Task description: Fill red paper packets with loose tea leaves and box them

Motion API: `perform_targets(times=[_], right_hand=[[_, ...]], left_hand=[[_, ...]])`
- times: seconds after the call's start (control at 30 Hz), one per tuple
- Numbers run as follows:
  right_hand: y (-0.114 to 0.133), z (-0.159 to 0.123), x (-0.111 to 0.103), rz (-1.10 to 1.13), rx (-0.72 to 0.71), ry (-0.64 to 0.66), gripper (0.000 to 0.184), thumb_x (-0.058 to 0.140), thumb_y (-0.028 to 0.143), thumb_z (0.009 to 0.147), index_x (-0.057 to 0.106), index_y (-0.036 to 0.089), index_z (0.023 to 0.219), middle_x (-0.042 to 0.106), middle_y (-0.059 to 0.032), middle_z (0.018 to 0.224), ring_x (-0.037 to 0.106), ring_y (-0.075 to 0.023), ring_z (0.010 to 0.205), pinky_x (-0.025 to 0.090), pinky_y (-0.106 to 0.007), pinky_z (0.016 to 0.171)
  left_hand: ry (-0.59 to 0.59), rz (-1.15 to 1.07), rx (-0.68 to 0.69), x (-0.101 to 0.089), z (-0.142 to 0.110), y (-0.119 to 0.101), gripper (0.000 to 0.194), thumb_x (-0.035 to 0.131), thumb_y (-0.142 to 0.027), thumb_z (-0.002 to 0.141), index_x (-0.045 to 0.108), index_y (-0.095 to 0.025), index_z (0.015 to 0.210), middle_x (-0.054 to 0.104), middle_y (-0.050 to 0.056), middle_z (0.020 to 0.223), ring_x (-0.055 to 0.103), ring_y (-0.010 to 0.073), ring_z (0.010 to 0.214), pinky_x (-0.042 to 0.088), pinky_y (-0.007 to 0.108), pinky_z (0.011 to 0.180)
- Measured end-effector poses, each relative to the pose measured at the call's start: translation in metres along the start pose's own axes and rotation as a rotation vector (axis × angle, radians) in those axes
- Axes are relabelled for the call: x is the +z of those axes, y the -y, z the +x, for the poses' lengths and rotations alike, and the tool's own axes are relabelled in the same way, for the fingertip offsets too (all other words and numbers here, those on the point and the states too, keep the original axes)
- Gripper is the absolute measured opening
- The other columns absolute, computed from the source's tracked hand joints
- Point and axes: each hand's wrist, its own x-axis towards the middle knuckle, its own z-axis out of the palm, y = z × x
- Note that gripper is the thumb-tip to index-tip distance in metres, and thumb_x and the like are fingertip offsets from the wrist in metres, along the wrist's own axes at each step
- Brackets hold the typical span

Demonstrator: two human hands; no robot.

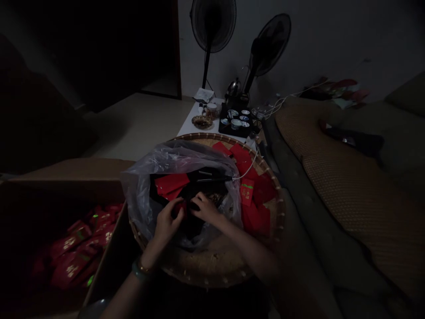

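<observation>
Over the clear plastic bag [166,155] spread open on a round woven tray [215,263], both hands work close together. My left hand [169,219] curls its thumb and fingers around a small dark red packet [179,209], blurred in the dim light. Beside it my right hand [205,208] has its fingers pinched together; what they hold, if anything, is hidden. Flat red packets [172,182] lie on black material in the bag. Behind the hands rests a slim black tool [214,179] with a white cord. Small brownish pieces [215,198] show past my right hand.
More red packets [247,190] lie on the tray's right side. A cardboard box [73,170] of filled red packets [79,248] stands at left. Beyond are a tea tray with cups [236,124], a glass ashtray [202,122] and two fans [214,22]. A matted sofa [358,190] is at right.
</observation>
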Motion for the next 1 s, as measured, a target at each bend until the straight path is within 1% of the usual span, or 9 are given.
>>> perform_targets(times=[0.1, 0.2, 0.33, 0.43, 0.57, 0.67, 0.73, 0.87, 1.0], right_hand=[[-0.002, -0.002, -0.003, 0.087, 0.030, -0.041, 0.031, 0.060, 0.031, 0.081, 0.058, 0.022, 0.110, 0.050, -0.0029, 0.097, 0.053, -0.0138, 0.086, 0.044, -0.024, 0.074], [-0.005, -0.001, -0.003, 0.127, 0.052, -0.051, 0.021, 0.062, 0.029, 0.078, 0.062, 0.019, 0.096, 0.051, -0.0034, 0.095, 0.054, -0.0139, 0.084, 0.044, -0.024, 0.074], [-0.005, 0.004, -0.003, 0.282, 0.095, -0.151, 0.010, 0.061, 0.024, 0.075, 0.060, 0.017, 0.083, 0.056, -0.0039, 0.089, 0.055, -0.0158, 0.084, 0.044, -0.027, 0.077], [-0.001, 0.008, -0.006, 0.482, 0.217, -0.264, 0.009, 0.058, 0.026, 0.075, 0.060, 0.019, 0.080, 0.059, -0.0014, 0.080, 0.056, -0.0163, 0.080, 0.043, -0.030, 0.079], [0.003, 0.013, -0.014, 1.052, 0.550, -0.397, 0.019, 0.058, 0.027, 0.073, 0.061, 0.022, 0.090, 0.062, 0.0010, 0.079, 0.057, -0.0152, 0.075, 0.046, -0.029, 0.072], [0.003, 0.013, -0.022, 1.613, 0.850, -0.334, 0.020, 0.052, 0.029, 0.076, 0.061, 0.020, 0.091, 0.060, 0.0011, 0.065, 0.056, -0.0141, 0.059, 0.047, -0.027, 0.058], [0.005, 0.011, -0.028, 1.846, 0.938, -0.306, 0.021, 0.046, 0.031, 0.080, 0.061, 0.016, 0.081, 0.061, -0.0017, 0.064, 0.058, -0.0153, 0.061, 0.050, -0.028, 0.059], [0.011, 0.004, -0.038, 2.113, 0.900, -0.248, 0.027, 0.040, 0.031, 0.083, 0.061, 0.014, 0.084, 0.067, -0.0079, 0.079, 0.064, -0.0195, 0.084, 0.051, -0.034, 0.075], [0.015, -0.001, -0.038, 2.123, 0.799, -0.164, 0.031, 0.040, 0.036, 0.085, 0.061, 0.015, 0.094, 0.068, -0.0080, 0.087, 0.063, -0.0194, 0.089, 0.049, -0.038, 0.080]], left_hand=[[-0.022, 0.018, 0.027, -0.004, -0.002, -0.006, 0.030, 0.052, -0.034, 0.082, 0.060, -0.019, 0.107, 0.065, 0.008, 0.108, 0.059, 0.0215, 0.102, 0.044, 0.035, 0.090], [-0.055, 0.037, 0.042, -0.011, -0.005, -0.013, 0.028, 0.045, -0.035, 0.087, 0.065, -0.020, 0.100, 0.064, 0.008, 0.107, 0.057, 0.0219, 0.103, 0.043, 0.037, 0.092], [-0.077, 0.038, -0.037, -0.018, -0.007, -0.014, 0.031, 0.044, -0.036, 0.085, 0.070, -0.018, 0.090, 0.061, 0.008, 0.093, 0.058, 0.0208, 0.090, 0.047, 0.035, 0.081], [-0.063, -0.008, -0.053, -0.021, -0.007, -0.011, 0.027, 0.049, -0.033, 0.080, 0.071, -0.018, 0.088, 0.059, 0.006, 0.086, 0.058, 0.0192, 0.083, 0.048, 0.032, 0.074], [-0.050, -0.093, -0.059, -0.022, -0.007, -0.009, 0.026, 0.050, -0.033, 0.079, 0.071, -0.019, 0.083, 0.061, 0.006, 0.084, 0.059, 0.0184, 0.082, 0.048, 0.031, 0.073], [-0.016, -0.098, -0.100, -0.023, -0.008, -0.011, 0.032, 0.049, -0.039, 0.082, 0.071, -0.018, 0.073, 0.063, 0.006, 0.083, 0.060, 0.0186, 0.082, 0.048, 0.030, 0.073], [0.009, -0.063, -0.107, -0.024, -0.009, -0.011, 0.033, 0.049, -0.041, 0.082, 0.070, -0.018, 0.070, 0.064, 0.006, 0.083, 0.061, 0.0188, 0.081, 0.048, 0.030, 0.073], [0.024, 0.019, -0.068, -0.025, -0.011, -0.011, 0.028, 0.052, -0.039, 0.081, 0.071, -0.019, 0.076, 0.066, 0.006, 0.082, 0.062, 0.0191, 0.078, 0.049, 0.030, 0.070], [0.019, 0.032, -0.041, -0.026, -0.011, -0.013, 0.025, 0.052, -0.037, 0.080, 0.070, -0.020, 0.076, 0.068, 0.005, 0.080, 0.063, 0.0184, 0.077, 0.050, 0.029, 0.069]])
